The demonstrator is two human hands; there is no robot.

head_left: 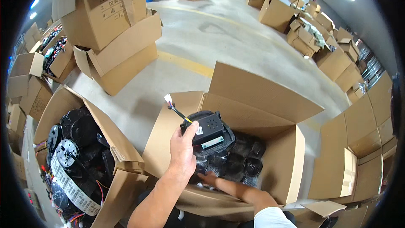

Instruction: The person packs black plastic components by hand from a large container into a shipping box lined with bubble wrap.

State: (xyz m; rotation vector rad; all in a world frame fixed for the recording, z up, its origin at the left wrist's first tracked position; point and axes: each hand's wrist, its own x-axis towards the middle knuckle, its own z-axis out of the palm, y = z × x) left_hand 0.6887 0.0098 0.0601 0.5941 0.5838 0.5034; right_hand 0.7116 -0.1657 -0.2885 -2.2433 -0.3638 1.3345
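My left hand [183, 150] is raised over an open cardboard box [291, 160] and grips a black plastic module [211, 133] with a small label on its face. A yellow and black wire lead [177, 112] with a white plug at its tip sticks up from the module. My right hand [209, 179], on an arm with a white sleeve, reaches down into the box. It touches the black parts wrapped in clear film [240, 160] that fill the box; its fingers are partly hidden behind my left wrist.
A second open carton [114, 143] at the left holds round black parts, loose wires and a white printed strip. Stacked cartons [109, 29] stand at the back left, more boxes line the right side [337, 63]. Grey concrete floor [219, 29] with a yellow line lies beyond.
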